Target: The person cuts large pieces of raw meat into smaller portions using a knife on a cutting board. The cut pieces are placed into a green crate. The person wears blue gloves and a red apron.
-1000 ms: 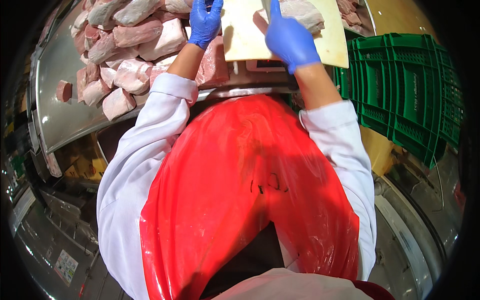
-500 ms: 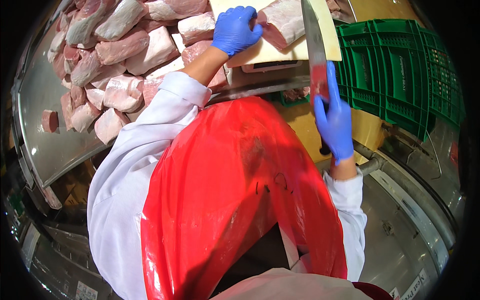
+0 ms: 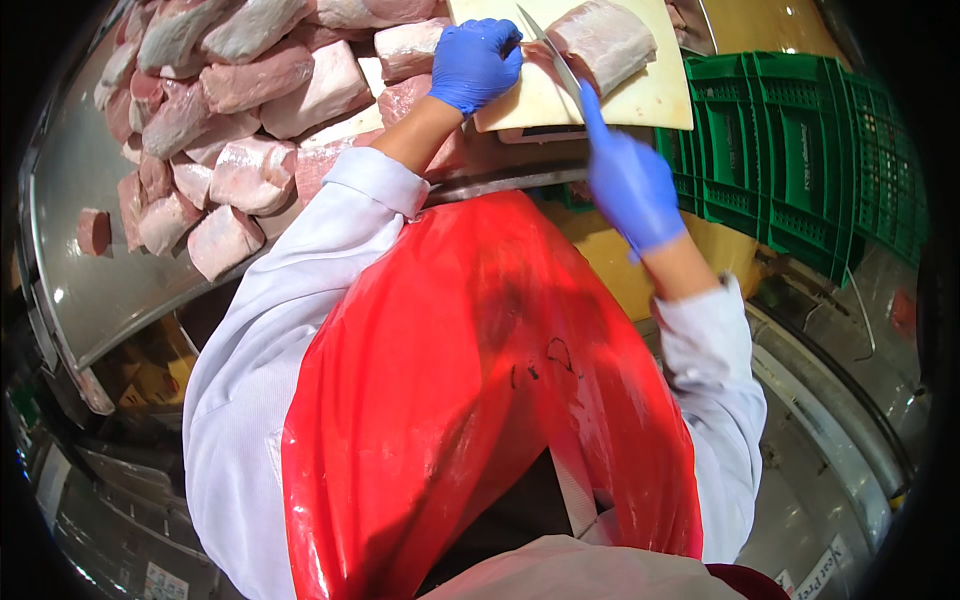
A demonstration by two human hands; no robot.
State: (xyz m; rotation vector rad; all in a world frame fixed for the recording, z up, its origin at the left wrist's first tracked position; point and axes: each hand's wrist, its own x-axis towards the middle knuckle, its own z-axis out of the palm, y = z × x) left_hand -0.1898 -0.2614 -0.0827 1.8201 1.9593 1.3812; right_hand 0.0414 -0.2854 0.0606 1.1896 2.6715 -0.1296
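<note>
My right hand (image 3: 635, 190), in a blue glove, grips a knife, index finger stretched along it. The knife blade (image 3: 553, 52) slants up and left, its tip between my left hand and the left end of a pale block of meat (image 3: 605, 45). That block lies on a white cutting board (image 3: 655, 105), with a thin pink flap at its cut end beside the blade. My left hand (image 3: 475, 65), also gloved in blue, rests at the board's left side with its fingers curled closed. Whatever those fingers hold is hidden.
Many raw meat blocks (image 3: 255, 175) are heaped on the steel table (image 3: 85, 290) at the left. One small piece (image 3: 93, 231) lies apart from them. Green plastic crates (image 3: 800, 150) stand right of the board. A metal rail (image 3: 520, 183) runs along the near edge.
My right hand has swung the knife leftward, from right of the meat block to its left end. The block sits farther right of my left hand, whose fingers have curled tighter.
</note>
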